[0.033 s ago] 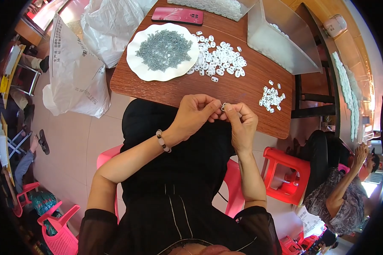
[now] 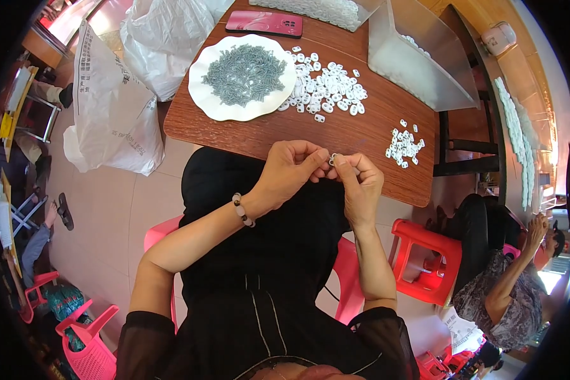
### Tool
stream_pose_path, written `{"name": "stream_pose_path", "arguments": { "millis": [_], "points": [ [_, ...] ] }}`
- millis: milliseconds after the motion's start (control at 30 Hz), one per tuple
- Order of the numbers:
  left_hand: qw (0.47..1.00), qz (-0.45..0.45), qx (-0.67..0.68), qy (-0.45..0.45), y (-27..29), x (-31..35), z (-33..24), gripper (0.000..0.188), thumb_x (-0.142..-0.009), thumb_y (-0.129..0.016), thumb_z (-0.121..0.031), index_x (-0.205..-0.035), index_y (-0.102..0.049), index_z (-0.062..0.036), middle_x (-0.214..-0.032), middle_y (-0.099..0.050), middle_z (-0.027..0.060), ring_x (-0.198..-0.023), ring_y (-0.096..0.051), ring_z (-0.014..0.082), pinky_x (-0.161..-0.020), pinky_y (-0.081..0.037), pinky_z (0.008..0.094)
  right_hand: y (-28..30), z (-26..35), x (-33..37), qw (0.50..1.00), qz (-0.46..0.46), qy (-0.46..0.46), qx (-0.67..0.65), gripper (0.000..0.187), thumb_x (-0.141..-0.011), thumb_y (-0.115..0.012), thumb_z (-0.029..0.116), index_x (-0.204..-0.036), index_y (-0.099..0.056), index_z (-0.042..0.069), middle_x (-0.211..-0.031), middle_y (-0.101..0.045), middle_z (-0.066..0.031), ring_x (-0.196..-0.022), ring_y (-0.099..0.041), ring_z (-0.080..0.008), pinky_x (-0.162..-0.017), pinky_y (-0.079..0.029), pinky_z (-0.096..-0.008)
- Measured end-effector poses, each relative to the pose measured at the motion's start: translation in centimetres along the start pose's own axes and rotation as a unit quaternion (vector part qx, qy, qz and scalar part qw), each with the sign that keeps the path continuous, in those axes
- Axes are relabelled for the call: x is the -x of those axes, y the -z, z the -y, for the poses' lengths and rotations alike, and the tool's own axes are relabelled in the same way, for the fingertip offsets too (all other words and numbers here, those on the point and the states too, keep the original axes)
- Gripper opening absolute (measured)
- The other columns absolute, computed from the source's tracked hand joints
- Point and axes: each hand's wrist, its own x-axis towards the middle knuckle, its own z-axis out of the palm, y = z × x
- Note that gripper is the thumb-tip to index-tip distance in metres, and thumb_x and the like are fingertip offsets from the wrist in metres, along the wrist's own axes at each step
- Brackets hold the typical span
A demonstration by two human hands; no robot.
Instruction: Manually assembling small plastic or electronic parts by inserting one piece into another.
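My left hand [image 2: 290, 170] and my right hand [image 2: 361, 185] meet fingertip to fingertip over the near edge of the brown wooden table [image 2: 278, 133]. Together they pinch one small white plastic piece [image 2: 332, 158]. A bead bracelet sits on my left wrist. Beyond the hands, a white plate [image 2: 199, 95] holds a heap of small grey metal parts [image 2: 244, 75]. A loose spread of white plastic pieces [image 2: 323, 90] lies to the plate's right. A smaller cluster of white pieces [image 2: 403, 147] lies right of my right hand.
A red phone [image 2: 264, 23] and a clear plastic bin [image 2: 418, 63] sit at the table's far side. White sacks [image 2: 107, 114] stand on the floor at the left. A red stool [image 2: 421, 259] and another seated person [image 2: 506, 285] are at the right.
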Motion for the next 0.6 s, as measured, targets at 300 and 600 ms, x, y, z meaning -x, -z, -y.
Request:
{"name": "stream_pose_path", "arguments": {
  "millis": [300,600],
  "points": [
    [1.0,0.009,0.014,0.018,0.29,-0.1,0.16,0.018,-0.09,-0.064,-0.016,-0.091,-0.066,0.0014,-0.077,-0.066,0.0048,-0.065,-0.058,0.0075,-0.06,-0.048,0.0203,-0.4,0.0,0.18,1.0,0.0,0.016,0.009,0.014,-0.091,-0.061,0.011,-0.082,-0.062,0.0,-0.074,-0.064,-0.0041,-0.066,-0.057,-0.0058,-0.063,-0.044,-0.0189],
    [1.0,-0.006,0.008,0.015,0.15,-0.17,0.39,0.018,-0.09,-0.064,-0.016,-0.09,-0.066,0.0017,-0.076,-0.066,0.0052,-0.063,-0.058,0.0075,-0.058,-0.048,0.0205,-0.44,-0.24,0.12,1.0,0.008,0.022,0.009,0.013,-0.092,-0.06,0.008,-0.084,-0.061,-0.002,-0.074,-0.065,-0.0049,-0.067,-0.058,-0.0058,-0.063,-0.045,-0.0189]
  ]
}}
